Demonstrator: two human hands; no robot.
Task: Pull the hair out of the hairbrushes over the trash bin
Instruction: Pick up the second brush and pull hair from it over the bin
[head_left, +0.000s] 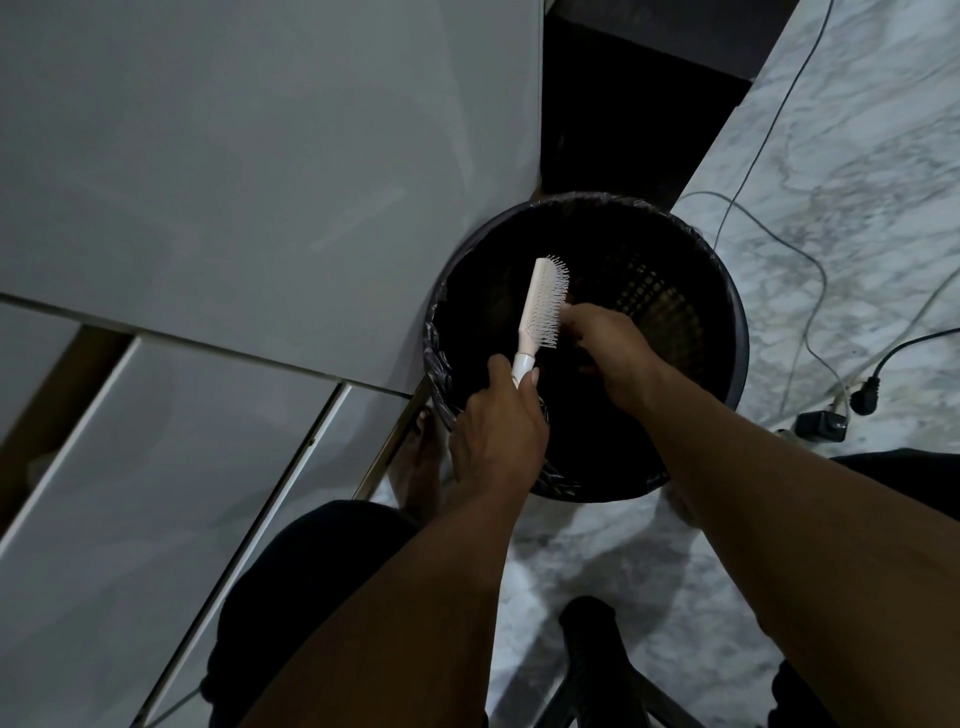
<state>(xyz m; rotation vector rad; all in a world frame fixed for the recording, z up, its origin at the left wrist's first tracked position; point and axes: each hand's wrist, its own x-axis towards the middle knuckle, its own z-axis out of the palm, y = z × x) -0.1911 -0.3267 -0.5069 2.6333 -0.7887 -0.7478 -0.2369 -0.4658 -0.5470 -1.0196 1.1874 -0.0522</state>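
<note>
Marble floor (857, 171) runs under you and off to the right, with white cabinet panels (208, 182) closing the left side. Nearest you, a dark stool or stand (592, 649) sits between your knees; mind it if you shift your weight.

Your left hand (498, 431) is closed around the handle of the hairbrush (543, 306), thumb and fingers wrapped, and the brush head points away from you over the trash bin (727, 322). Your right hand (608, 343) has its fingertips pressed together at the bristles, apparently pinching hair; the strands themselves are too dark against the bin to make out.

Your grip sits low on the handle, so I judge a hard tug from the right hand could lever the brush out of it and drop it into the bin. Pulled hair could also cling to your fingers and fall outside the liner (436, 353) if you draw your hand back toward yourself instead of releasing it over the opening.

Room is tight on the left: the bin's rim is just beside the cabinet corner, and your left wrist hangs over the near-left rim. The right and far sides are freer, but cables and a plug (865, 397) lie on the floor near the bin's right edge, so keep your feet clear of them.
</note>
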